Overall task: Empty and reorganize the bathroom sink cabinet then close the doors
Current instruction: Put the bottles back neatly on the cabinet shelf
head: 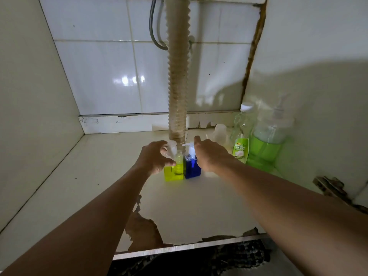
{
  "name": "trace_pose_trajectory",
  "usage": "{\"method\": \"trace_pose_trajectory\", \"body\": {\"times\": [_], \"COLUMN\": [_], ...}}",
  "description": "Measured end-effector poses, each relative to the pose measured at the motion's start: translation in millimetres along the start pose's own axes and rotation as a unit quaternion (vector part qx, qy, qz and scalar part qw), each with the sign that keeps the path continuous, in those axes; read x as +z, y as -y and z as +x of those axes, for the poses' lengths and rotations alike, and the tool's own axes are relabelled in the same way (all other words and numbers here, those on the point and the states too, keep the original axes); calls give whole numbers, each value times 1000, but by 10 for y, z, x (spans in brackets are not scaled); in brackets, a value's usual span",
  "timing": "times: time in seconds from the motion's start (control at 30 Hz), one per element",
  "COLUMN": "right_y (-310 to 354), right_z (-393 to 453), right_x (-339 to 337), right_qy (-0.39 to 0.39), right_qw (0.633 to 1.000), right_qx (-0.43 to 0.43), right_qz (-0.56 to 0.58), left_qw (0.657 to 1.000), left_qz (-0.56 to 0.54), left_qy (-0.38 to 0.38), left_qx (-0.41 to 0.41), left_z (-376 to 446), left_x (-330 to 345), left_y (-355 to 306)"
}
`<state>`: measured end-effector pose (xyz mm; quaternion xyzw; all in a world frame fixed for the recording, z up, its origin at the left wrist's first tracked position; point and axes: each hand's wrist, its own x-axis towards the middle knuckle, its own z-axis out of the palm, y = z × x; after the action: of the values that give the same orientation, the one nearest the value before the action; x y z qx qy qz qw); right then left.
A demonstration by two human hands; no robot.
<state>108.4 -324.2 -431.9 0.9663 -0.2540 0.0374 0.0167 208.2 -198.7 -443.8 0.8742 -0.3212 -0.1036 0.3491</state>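
Inside the cabinet, a square yellow pump bottle [175, 172] and a square blue pump bottle [192, 169] stand side by side on the cabinet floor [95, 176], just in front of the drain hose. My left hand [154, 157] is wrapped around the yellow bottle's neck and white pump. My right hand [209, 154] lies against the right side of the blue bottle, fingers stretched past its pump; whether it grips the bottle is unclear.
A ribbed beige drain hose [177, 76] hangs down the middle. At the right wall stand a large green soap dispenser [268, 140], a green-labelled pouch [240, 149], a clear bottle [244, 120] and a small cup [220, 132]. The floor's front edge is peeling [143, 228].
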Motion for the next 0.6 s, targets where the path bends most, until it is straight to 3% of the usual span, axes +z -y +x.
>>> {"method": "trace_pose_trajectory", "body": {"times": [0.17, 0.27, 0.37, 0.5, 0.6], "right_y": [33, -80, -302, -645, -906], "right_z": [-237, -560, -954, -1508, -1905], "right_x": [-152, -192, -89, 144, 410], "right_qy": [-68, -115, -136, -157, -113], "right_qw": [995, 985, 961, 916, 920], "right_qx": [-11, -1, 27, 115, 113], "right_qz": [68, 129, 240, 349, 357], "left_qw": [998, 991, 967, 961, 962], "left_qz": [-2, 18, 21, 80, 164], "left_qy": [-6, -127, -242, -198, -83], "left_qx": [-58, -34, 74, 178, 204], "left_z": [-128, -388, -661, -1058, -1391], "left_x": [60, 181, 427, 889, 1152], "left_y": [-43, -159, -282, -392, -464]}}
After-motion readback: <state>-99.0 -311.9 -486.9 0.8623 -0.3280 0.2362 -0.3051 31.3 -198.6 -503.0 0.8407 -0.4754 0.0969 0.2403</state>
